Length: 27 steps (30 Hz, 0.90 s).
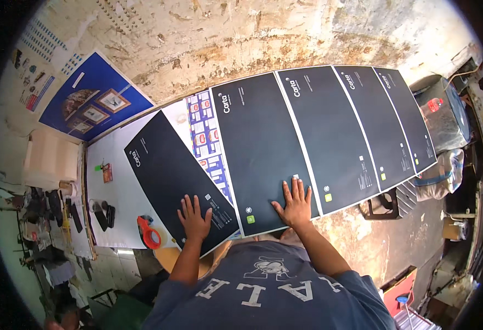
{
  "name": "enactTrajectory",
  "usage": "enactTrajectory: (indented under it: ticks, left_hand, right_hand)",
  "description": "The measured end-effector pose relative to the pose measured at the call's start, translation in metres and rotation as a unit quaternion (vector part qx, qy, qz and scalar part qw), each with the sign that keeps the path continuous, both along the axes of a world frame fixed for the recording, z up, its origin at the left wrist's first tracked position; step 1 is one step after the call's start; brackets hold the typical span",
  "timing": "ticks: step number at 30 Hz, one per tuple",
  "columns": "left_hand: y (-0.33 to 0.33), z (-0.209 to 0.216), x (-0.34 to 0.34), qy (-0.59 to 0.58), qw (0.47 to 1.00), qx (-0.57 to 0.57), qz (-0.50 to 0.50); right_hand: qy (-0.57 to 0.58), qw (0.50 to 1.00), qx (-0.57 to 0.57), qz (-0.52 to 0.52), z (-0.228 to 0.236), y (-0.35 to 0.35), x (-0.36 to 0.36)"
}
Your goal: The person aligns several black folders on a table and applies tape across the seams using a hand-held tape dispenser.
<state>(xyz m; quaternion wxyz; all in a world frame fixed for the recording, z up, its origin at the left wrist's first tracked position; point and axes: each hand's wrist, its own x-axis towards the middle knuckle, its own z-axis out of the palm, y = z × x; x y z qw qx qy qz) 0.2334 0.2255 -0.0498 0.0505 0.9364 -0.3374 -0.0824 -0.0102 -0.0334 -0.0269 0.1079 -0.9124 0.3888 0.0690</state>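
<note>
My left hand (195, 221) lies with fingers spread on a loose black printed panel (167, 165), set at a slant on the left. My right hand (295, 203) rests flat, fingers apart, on the lower part of a black panel (255, 143) in a long row. White strips divide that row, which runs to the right with several similar panels such as this one (329, 135). Between the loose panel and the row shows a blue-and-white printed sheet (206, 137). Neither hand grips anything.
On the white tabletop (117, 209) at left are a red tape dispenser (150, 236), a dark phone-like object (108, 216) and a small red packet (107, 172). A blue poster (95, 104) leans against the stained wall. A grey bin (445, 118) and a bottle (432, 105) stand at right.
</note>
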Motion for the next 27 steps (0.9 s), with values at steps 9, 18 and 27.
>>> enactTrajectory:
  ticks: [9,18,27]
  left_hand:
    - [0.005,0.004,0.007,-0.007,0.999,0.001,-0.036]
    - [0.007,-0.001,0.005,-0.018,0.999,-0.014,-0.037]
    - [0.023,0.005,0.003,-0.015,0.992,-0.02,-0.121]
  right_hand:
    - [0.012,0.999,-0.016,-0.039,0.002,0.01,0.004]
    - [-0.006,1.0,-0.013,-0.007,0.001,0.005,0.001]
    - [0.043,0.999,0.014,-0.023,0.009,0.006,0.007]
